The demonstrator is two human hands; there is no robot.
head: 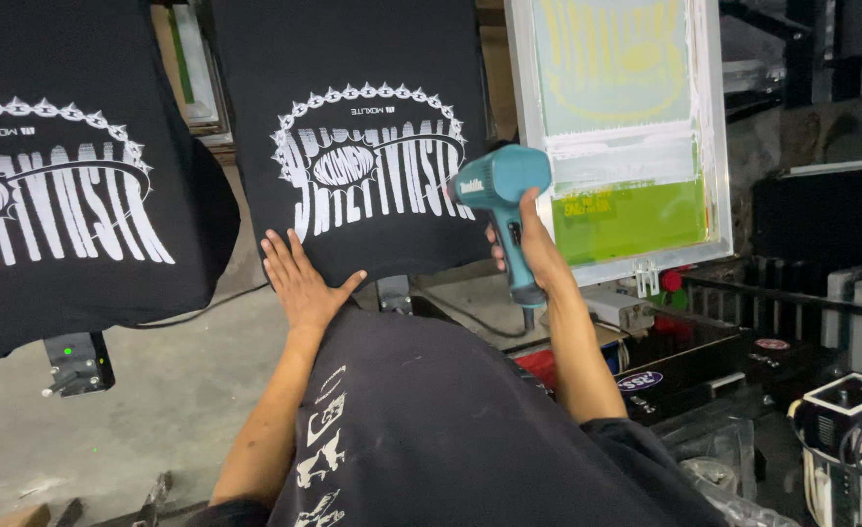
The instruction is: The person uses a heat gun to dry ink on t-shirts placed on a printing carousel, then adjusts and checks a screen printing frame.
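A black T-shirt with a white print (353, 117) lies stretched over a press platen in front of me. My left hand (299, 278) rests flat on its near edge, fingers spread. My right hand (528, 244) grips the handle of a teal heat gun (497, 190), whose nozzle points left at the right side of the white print.
A second black printed shirt (60, 195) sits on a platen at the left. A framed printing screen (626, 127) with green and yellow ink is at the right. Dark machine parts and containers (821, 322) crowd the right side. Concrete floor (158, 390) lies below.
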